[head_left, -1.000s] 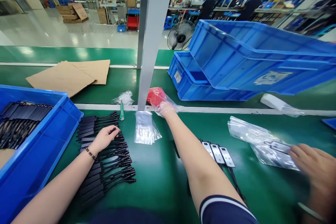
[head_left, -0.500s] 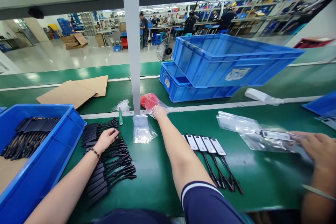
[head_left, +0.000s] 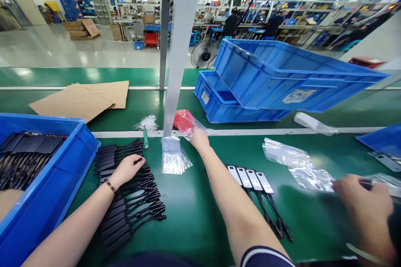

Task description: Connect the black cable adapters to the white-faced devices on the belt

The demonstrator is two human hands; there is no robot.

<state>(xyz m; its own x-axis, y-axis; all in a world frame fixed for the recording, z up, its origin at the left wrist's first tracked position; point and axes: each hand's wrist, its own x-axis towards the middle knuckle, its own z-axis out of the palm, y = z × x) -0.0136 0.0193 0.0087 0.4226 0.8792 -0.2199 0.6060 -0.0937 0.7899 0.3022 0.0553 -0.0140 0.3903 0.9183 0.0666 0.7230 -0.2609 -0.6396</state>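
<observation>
Lower left of the frame, see long rows of flat black plastic devices with thin black cables (head_left: 116, 226), lying side by side on the green table (head_left: 194, 233). Just above the middle of these rows, find the left hand (head_left: 128, 170), with fingers curled and tips close together at the cable side; cannot tell from this view about a firm grasp. Judging by look, expect light and stiff housings, but soft cables, easy to tangle; better to take hold by the flat housing, not to pull by the cable

Right of centre, notice four flat white-faced devices with black cables (head_left: 246, 177). Near the centre, see a stack of clear flat plastic bags (head_left: 171, 154), probably thin, slippery and clinging; best to pinch at one loose edge. Slightly farther, beside the grey metal post (head_left: 180, 50), find the soft-looking red bundle in clear plastic (head_left: 184, 121), with the right hand (head_left: 199, 138) at its near side, fingers partly covered by film; cannot tell about clenched or loose. Expect it to be light and crumpling, so better to hold the film gently

Farther, upper right of the frame, see two stacked blue plastic crates (head_left: 313, 87)
</observation>
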